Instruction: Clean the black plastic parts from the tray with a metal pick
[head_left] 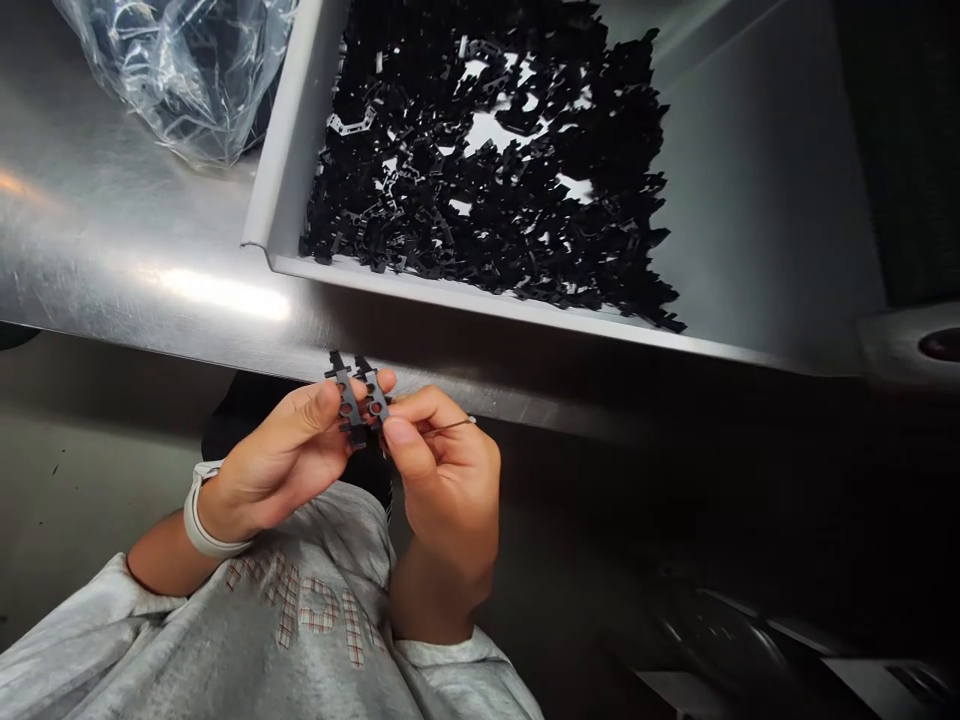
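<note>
My left hand pinches a small black plastic part with holes and notched edges between its thumb and fingers. Close beside it is a second, similar black plastic part, gripped at its lower end by the thumb and forefinger of my right hand. The two parts stand nearly parallel, just in front of the metal table's edge. A thin, stick-like thing pokes out from the fingers of my right hand; its kind is unclear. Fingertips hide the lower ends of both parts.
A white tray on the metal table holds a heap of black plastic parts. Left of the tray lies a clear plastic bag. At the far right, a pale object with a dark oval adjoins the tray.
</note>
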